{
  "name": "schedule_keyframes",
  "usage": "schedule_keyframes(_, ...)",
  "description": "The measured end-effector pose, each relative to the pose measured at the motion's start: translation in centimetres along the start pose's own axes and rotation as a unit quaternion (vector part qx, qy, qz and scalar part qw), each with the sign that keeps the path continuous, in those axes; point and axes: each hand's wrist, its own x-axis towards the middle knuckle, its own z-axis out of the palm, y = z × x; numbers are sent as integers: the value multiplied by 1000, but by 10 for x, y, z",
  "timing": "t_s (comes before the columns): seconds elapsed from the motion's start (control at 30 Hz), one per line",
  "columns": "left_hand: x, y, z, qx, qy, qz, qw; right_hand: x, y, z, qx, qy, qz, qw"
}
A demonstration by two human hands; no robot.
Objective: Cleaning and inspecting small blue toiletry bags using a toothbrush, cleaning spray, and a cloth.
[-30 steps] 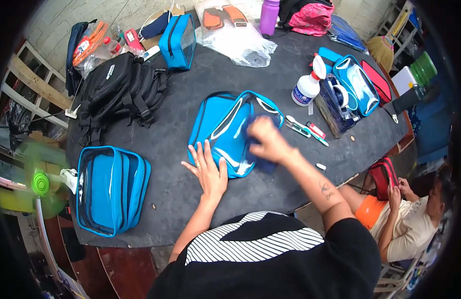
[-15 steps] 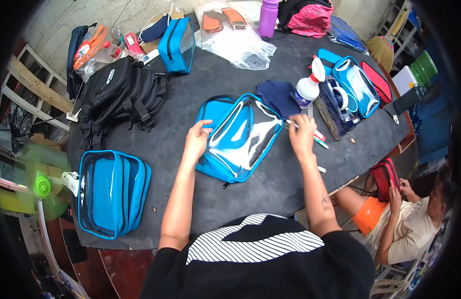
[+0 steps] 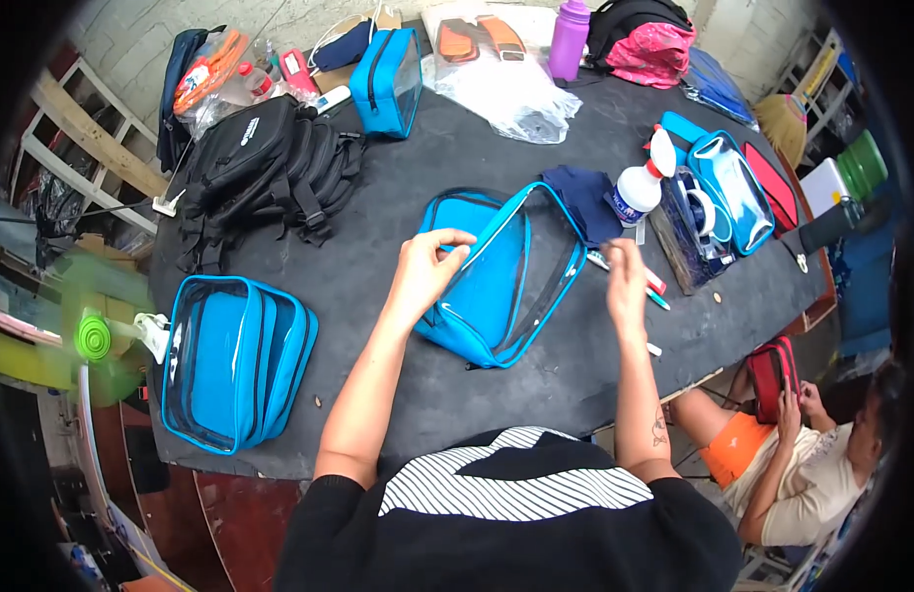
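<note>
A blue pouch with a clear panel (image 3: 506,286) lies tilted in the middle of the black table (image 3: 427,158). My left hand (image 3: 427,266) pinches the pouch's upper left rim. My right hand (image 3: 625,281) is just off the pouch's right edge, over some pens (image 3: 656,294); its fingers are blurred and seen from the back, so what they hold is unclear. A dark blue cloth (image 3: 585,202) lies just beyond the pouch, beside a white spray bottle (image 3: 640,187).
A stack of blue clear pouches (image 3: 235,360) sits at the table's near left corner. A black backpack (image 3: 260,168), an upright blue pouch (image 3: 388,84), a plastic bag (image 3: 506,89) and a purple bottle (image 3: 569,28) stand further back. A seated person (image 3: 802,464) is at lower right.
My right hand put the dark cloth down beyond the pouch, took the pouch's right edge, then slid off toward the pens. My left hand moved from lying flat to pinching the rim.
</note>
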Motion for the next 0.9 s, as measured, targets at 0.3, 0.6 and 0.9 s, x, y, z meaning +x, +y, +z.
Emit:
schedule_keyframes(0.3, 5, -4, 14, -462, -139, -305, 821, -24, -103, 53, 31, -141, -94, 985)
schedule_keyframes(0.6, 0, 13, 26, -511, -88, -187, 834, -27, -125, 55, -136, -36, -210, 968)
schedule_keyframes(0.9, 1, 7, 34, -557, -81, -173, 808, -26, -144, 52, -167, -28, -197, 966)
